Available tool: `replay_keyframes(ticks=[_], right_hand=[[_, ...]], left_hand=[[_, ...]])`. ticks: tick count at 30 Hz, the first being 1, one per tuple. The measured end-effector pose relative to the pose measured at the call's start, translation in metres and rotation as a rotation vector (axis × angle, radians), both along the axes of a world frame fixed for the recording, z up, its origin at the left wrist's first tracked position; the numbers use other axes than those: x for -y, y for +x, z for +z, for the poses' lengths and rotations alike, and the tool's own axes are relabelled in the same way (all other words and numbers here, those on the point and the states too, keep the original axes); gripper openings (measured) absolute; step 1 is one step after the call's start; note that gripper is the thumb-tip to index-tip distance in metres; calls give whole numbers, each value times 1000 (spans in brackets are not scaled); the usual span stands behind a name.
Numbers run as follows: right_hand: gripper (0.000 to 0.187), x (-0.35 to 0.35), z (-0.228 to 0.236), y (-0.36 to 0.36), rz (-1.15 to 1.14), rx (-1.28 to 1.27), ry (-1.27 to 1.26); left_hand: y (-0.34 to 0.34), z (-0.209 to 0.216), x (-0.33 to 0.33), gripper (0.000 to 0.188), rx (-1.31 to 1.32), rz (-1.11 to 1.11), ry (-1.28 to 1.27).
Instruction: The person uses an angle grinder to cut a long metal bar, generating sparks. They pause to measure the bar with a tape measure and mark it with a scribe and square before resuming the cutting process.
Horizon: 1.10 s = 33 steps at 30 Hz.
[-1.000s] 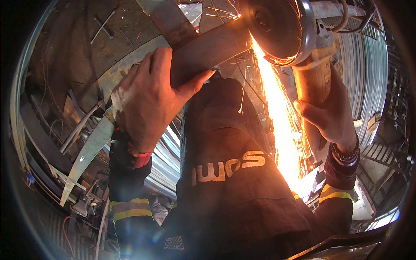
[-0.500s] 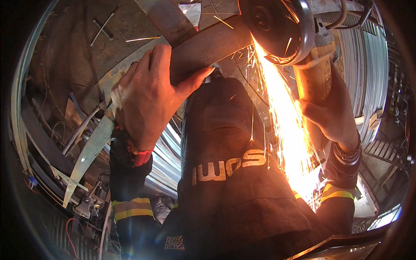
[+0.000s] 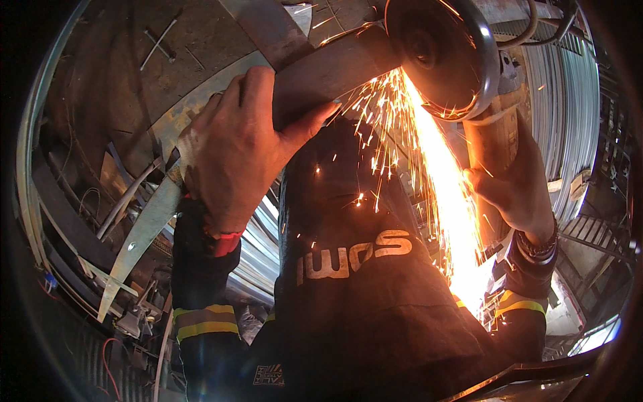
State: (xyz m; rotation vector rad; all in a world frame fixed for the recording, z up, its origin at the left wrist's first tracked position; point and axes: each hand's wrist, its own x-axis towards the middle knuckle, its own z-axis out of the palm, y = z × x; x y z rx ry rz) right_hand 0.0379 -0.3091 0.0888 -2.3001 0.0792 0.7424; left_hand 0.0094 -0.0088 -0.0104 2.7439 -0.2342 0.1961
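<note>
Left hand [image 3: 234,147] is closed on the left end of a flat metal bar [image 3: 335,70], thumb along the near edge, fingers over the far side; right hand [image 3: 512,191] is wrapped round the yellowish body of an angle grinder [image 3: 493,137]. The bar runs out to the right of the left hand, and the grinder's round disc [image 3: 425,60], beyond and left of the right hand, meets its far end. Compared with half a second ago, left hand, bar and grinder all sit slightly farther right and nearer the body, and the sparks [image 3: 445,208] spread into a looser fan under the bar end while the main stream pours down left of the right hand. Probably the contact angle has shifted a little with the disc staying on the metal, so the grinding looks under way. Bar is dull, brown-grey, straight-edged; a second flat bar [image 3: 271,30] of similar finish lies beyond the left hand, angled to it. Disc is dark, with a shiny curved guard. Left of the left hand, a greenish, scuffed metal strip [image 3: 134,251] tapers and has a small hole. Right of the right hand, long silvery metal lengths [image 3: 562,114] lie stacked. Dark matte cloth garment [image 3: 355,315] between the forearms, pale lettering.
</note>
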Motion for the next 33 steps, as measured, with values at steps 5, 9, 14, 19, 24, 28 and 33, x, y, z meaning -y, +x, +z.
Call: replay_keyframes(ticks=[5,9,14,19,24,28,33], right_hand=[[76,0,7,-3,9,-34,-80],[77,4,8,-8,15,-20,-55],[79,13,4,-15,18,7,103],[78,9,0,-14,-3,-13,42],[75,-1,0,6,60,34,54],[73,-8,-6,19,14,10,118],[70,-8,-5,30,91,60,53]], left_hand=[[1,1,0,59,-6,-16,-13],[2,-1,1,59,-15,-4,-36],[2,3,3,58,-60,16,-48],[1,2,1,56,-98,8,-57],[3,3,5,56,-16,24,-10],[2,1,5,58,7,25,-70],[2,0,6,56,-30,66,-46]])
